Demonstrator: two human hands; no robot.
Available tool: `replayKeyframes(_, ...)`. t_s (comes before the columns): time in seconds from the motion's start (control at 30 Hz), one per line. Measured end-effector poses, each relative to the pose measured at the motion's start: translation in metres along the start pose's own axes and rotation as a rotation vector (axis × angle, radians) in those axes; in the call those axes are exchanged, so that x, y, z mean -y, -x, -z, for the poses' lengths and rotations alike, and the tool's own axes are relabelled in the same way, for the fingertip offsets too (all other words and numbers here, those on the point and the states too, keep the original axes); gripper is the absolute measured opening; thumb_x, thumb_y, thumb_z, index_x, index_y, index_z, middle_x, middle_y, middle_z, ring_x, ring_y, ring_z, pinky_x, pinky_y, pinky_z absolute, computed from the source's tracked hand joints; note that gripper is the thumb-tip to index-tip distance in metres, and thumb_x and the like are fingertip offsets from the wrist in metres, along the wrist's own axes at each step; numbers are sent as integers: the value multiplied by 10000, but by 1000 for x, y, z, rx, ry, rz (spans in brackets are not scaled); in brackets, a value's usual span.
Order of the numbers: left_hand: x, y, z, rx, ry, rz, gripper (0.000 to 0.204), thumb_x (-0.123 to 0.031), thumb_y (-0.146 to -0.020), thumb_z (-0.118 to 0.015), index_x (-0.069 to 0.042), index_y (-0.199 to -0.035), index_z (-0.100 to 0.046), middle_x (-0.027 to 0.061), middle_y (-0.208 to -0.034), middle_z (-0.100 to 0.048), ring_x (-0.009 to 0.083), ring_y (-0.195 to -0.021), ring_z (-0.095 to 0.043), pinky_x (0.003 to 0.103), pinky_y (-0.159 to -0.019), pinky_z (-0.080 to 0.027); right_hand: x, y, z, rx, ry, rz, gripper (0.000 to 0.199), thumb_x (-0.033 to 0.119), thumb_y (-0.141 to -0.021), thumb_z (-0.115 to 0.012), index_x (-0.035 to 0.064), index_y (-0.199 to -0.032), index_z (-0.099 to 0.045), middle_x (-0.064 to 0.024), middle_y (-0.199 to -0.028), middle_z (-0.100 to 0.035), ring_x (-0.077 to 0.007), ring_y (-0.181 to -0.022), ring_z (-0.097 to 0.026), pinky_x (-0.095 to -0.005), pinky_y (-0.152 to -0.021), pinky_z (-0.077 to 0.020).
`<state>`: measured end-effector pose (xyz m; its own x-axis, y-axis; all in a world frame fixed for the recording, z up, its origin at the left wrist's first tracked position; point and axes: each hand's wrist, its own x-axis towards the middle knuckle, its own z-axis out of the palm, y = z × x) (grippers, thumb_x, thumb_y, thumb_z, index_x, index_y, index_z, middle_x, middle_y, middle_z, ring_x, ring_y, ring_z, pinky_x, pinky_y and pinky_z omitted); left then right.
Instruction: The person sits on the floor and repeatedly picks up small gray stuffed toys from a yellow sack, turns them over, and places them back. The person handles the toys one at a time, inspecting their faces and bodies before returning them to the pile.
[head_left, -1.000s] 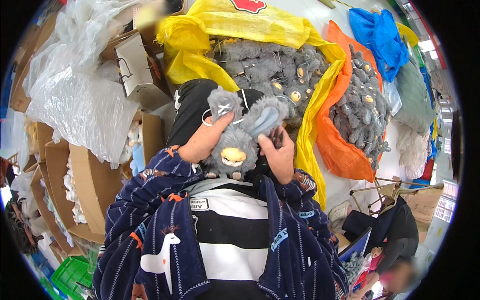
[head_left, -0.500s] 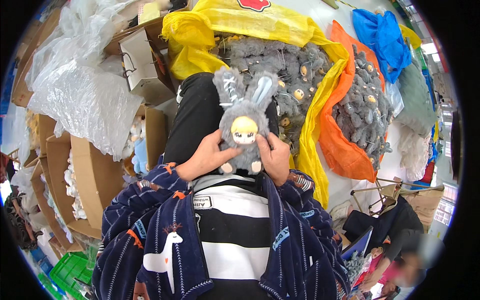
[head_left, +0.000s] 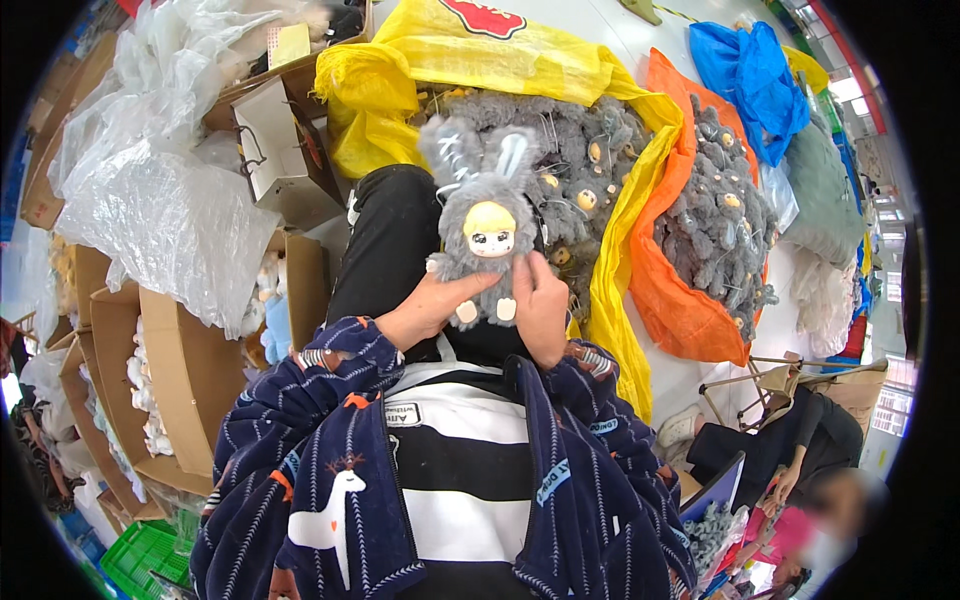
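Note:
A grey plush doll [head_left: 478, 270] with long rabbit ears, a smooth face and yellow hair is held upright over my lap, its face toward me. My left hand [head_left: 432, 308] wraps round its lower body from the left, the thumb lying across its belly. On the doll's other side my right hand [head_left: 541, 312] is closed, with thumb and fingertips pinching the fur at its flank. Both pale feet of the doll hang free below my left thumb. One ear carries white cross-stitching; the other has a light blue lining.
Beyond my knees a yellow sack [head_left: 480, 55] and an orange sack [head_left: 660, 290] lie full of similar grey plush dolls. Cardboard boxes [head_left: 190, 370] with other plush toys and clear plastic sheeting [head_left: 150, 210] are at left. A person [head_left: 800, 500] sits at lower right.
The doll has tipped so more of its face and feet shows. My left thumb has slid across its belly, and my right hand has moved slightly down along its side.

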<state>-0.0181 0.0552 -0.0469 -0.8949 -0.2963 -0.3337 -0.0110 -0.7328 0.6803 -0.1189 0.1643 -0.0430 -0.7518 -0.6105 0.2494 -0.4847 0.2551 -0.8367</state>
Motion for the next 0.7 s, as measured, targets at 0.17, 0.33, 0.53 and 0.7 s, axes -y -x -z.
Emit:
replayKeyframes(0.17, 2, -11, 16, -92, 10, -54, 339, -118, -857, -594, -30, -1175, -517, 66, -1103, -587, 155, -965, -576, 294, -812, -479, 12, -6, 17, 183, -965, -746, 293, 249, -933, -470, 3, -1086, -519, -4, -688, -524, -59, -555, -460, -204, -524, -411)
replayKeyframes(0.33, -2, -7, 13, -120, 76, -85, 323, -128, -865, -587, -22, -1164, -524, 62, -1100, -586, 149, -977, -562, 283, -823, -468, 33, 1, 15, 252, -261, -238, 570, 143, -743, -728, -14, -1213, -444, -84, -844, -642, -78, -714, -579, -222, -628, -464)
replayKeyframes(0.53, 5, -11, 16, -132, -106, -182, 353, -152, -878, -580, -21, -1196, -502, 60, -1117, -575, 136, -996, -543, 278, -849, -449, 18, 10, 4, 181, -230, -164, 274, 98, -792, -636, -4, -1026, -533, -40, -792, -598, -92, -642, -553, -245, -584, -469)
replayKeyframes(0.7, 0, -8, 11, -136, -271, -240, 326, -156, -870, -594, -4, -1153, -541, 54, -1077, -597, 124, -964, -543, 273, -825, -448, 5, 7, 13, 313, -1029, -962, 120, 144, -817, -578, 84, -840, -477, 52, -566, -340, -66, -423, -341, -236, -408, -354)
